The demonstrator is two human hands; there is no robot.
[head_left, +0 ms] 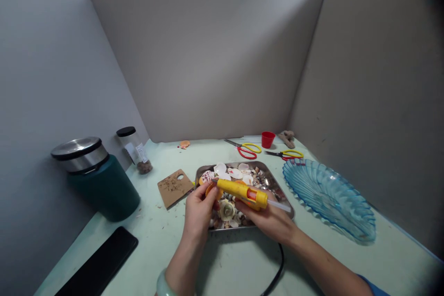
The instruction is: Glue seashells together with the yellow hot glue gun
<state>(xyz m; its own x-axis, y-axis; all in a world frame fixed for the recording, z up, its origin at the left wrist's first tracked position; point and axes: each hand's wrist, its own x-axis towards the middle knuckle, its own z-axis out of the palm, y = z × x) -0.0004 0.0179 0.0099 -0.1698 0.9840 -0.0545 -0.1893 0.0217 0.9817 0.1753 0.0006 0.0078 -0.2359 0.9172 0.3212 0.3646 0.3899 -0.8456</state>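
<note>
My right hand [268, 217] is wrapped round a yellow hot glue gun [239, 189], and a clear glue stick [279, 205] pokes out of its back end. The gun's nozzle points left, right at my left hand [199, 206]. Between the fingers of that hand is a small orange shell [210, 188], partly hidden by the fingertips. Both hands are above a metal tray [274, 175] of white, spotted and small brown shells. A cup-like white shell [227, 210] lies in the tray just below the gun. A black cord [280, 263] runs down from beneath my right hand.
To the left are a teal canister [104, 187], a black phone [100, 263], a jar [135, 150] and a brown card [175, 188]. Scissors [248, 148], more scissors [286, 153] and a red cup [268, 139] lie behind the tray. A blue glass dish [329, 199] is at right.
</note>
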